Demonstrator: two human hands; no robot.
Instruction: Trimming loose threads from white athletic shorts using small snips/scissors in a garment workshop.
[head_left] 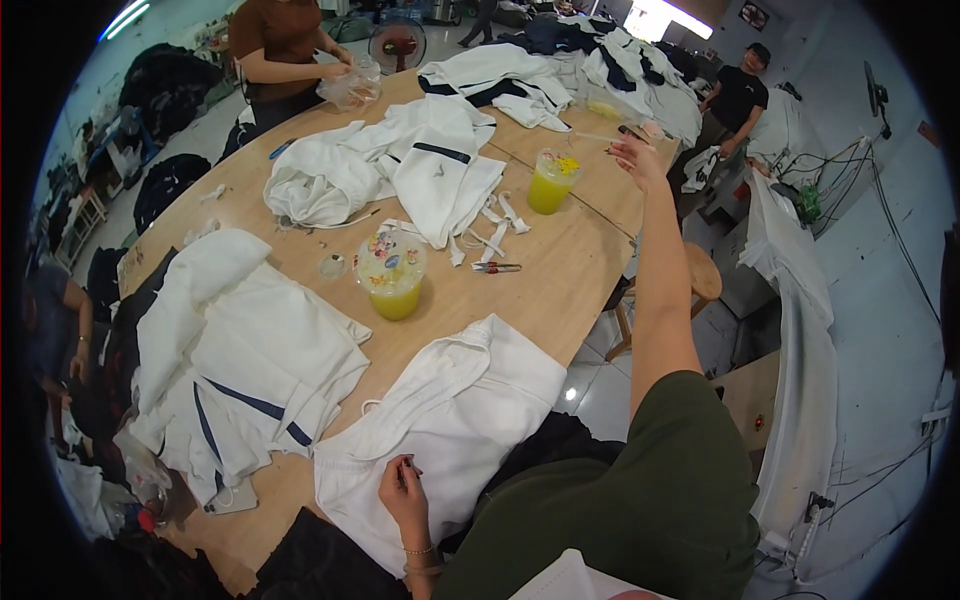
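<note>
From the head camera I see my left hand (404, 488) resting flat, fingers loosely open, on a folded white garment (450, 420) at the near edge of the wooden tabletop (560, 290). My right hand (638, 155) is raised out over the far right side, fingers spread, gripping nothing that I can make out. Just left of it stands a clear plastic cup (553, 182) of yellow drink. A second, lidded cup (392, 272) with yellow drink in its lower part sits mid-table, a small round lid (333, 266) beside it and small scissors (497, 267) to its right. A heap of white clothes (400, 170) lies between the cups; another white garment with dark stripes (240, 370) lies to my left. Across the tabletop a person's hands hold a clear plastic bag (350, 88)
</note>
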